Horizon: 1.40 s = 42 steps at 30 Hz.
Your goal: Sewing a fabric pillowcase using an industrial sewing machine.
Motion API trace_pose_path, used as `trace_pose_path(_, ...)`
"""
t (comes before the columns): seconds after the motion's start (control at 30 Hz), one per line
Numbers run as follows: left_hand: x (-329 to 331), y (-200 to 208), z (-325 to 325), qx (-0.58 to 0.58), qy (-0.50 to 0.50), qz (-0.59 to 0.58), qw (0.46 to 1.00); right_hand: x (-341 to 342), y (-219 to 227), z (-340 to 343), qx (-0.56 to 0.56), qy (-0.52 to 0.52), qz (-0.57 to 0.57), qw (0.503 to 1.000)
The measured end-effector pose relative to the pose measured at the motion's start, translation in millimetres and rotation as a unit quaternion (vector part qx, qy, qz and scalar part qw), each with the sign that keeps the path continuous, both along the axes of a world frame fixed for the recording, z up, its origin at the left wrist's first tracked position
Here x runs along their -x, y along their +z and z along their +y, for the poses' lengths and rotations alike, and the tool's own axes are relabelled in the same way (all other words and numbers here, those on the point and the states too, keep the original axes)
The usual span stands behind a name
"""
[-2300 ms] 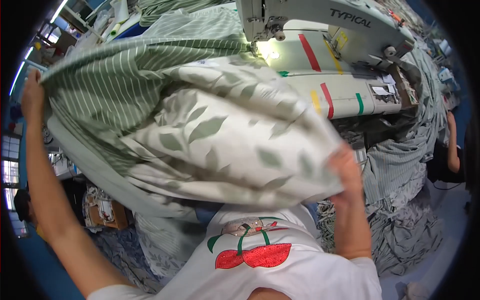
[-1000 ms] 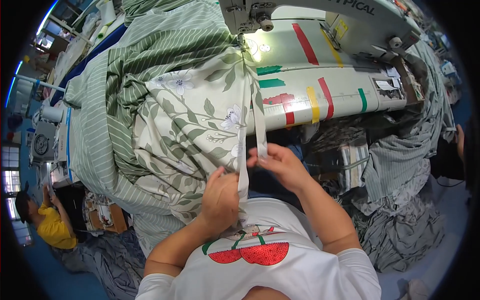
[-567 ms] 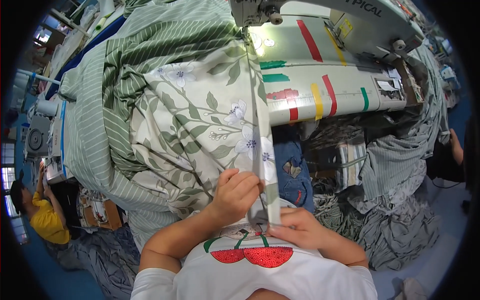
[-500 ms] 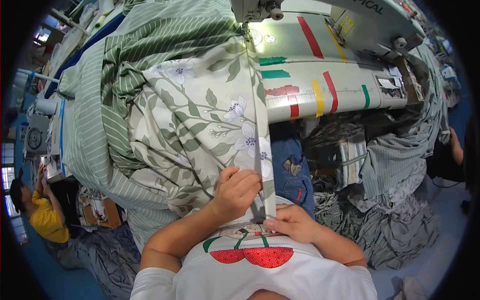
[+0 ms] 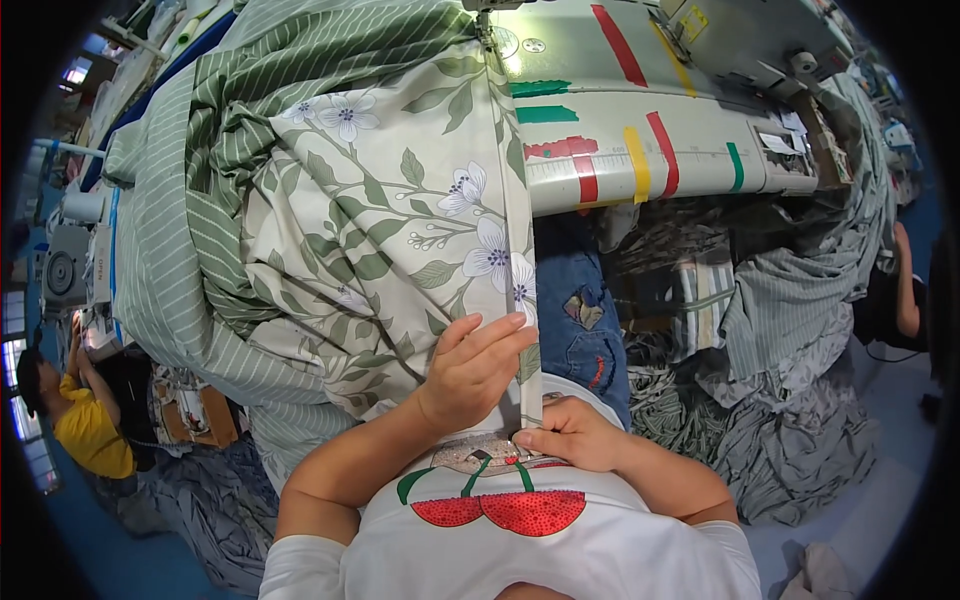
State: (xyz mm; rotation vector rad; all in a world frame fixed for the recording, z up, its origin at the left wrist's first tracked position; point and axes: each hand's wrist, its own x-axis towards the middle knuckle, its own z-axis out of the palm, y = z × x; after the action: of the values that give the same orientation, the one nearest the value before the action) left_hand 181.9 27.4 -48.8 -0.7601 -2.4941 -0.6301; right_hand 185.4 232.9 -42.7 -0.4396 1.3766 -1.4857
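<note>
A cream fabric (image 5: 390, 215) printed with green leaves and pale flowers stretches from the sewing machine's needle area (image 5: 487, 38) down to my body. Its right edge is folded into a long, narrow hem (image 5: 515, 190). My left hand (image 5: 475, 370) lies on the fabric near the lower hem, fingers stretched out and touching the folded strip. At the hem's bottom end, my right hand (image 5: 572, 435) pinches the fabric between thumb and fingers, close to my shirt. Green striped fabric (image 5: 225, 190) is bunched along the left of the floral piece.
The machine bed (image 5: 600, 165) carries red, yellow and green tape strips. Grey-green cloth heaps (image 5: 770, 450) lie at the right, and more cloth (image 5: 205, 510) at lower left. A person in yellow (image 5: 95, 430) sits far left; another person's arm (image 5: 907, 285) shows far right.
My left hand's fingers have straightened from a curl and reach over the hem. My right hand still pinches the hem's end, slightly shifted. The whole view has moved a little.
</note>
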Motion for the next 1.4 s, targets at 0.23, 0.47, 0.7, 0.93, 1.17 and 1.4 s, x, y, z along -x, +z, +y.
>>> trace_pose_path(0.23,1,-1,0,-0.075,-0.046,-0.048,0.995,3,-6,6,-0.008,0.015,0.057,0.998)
trace_pose_path(0.47,2,6,5,-0.110,-0.034,-0.072,0.991,45,10,-1,-0.127,-0.302,0.536,0.778)
trace_pose_path(0.7,3,18,5,-0.154,-0.028,-0.094,0.983,88,3,-26,-0.023,-0.154,0.779,0.608)
trace_pose_path(0.93,64,75,-37,-0.257,-0.031,-0.379,0.889,97,-8,-24,-0.018,-0.096,0.748,0.656)
trace_pose_path(1.17,286,39,-96,-0.232,0.139,-0.039,0.962,90,1,-34,-0.028,-0.091,0.731,0.676)
trace_pose_path(1.4,338,34,-100,0.010,0.150,-0.128,0.980,94,4,-29,-0.051,-0.090,0.694,0.713)
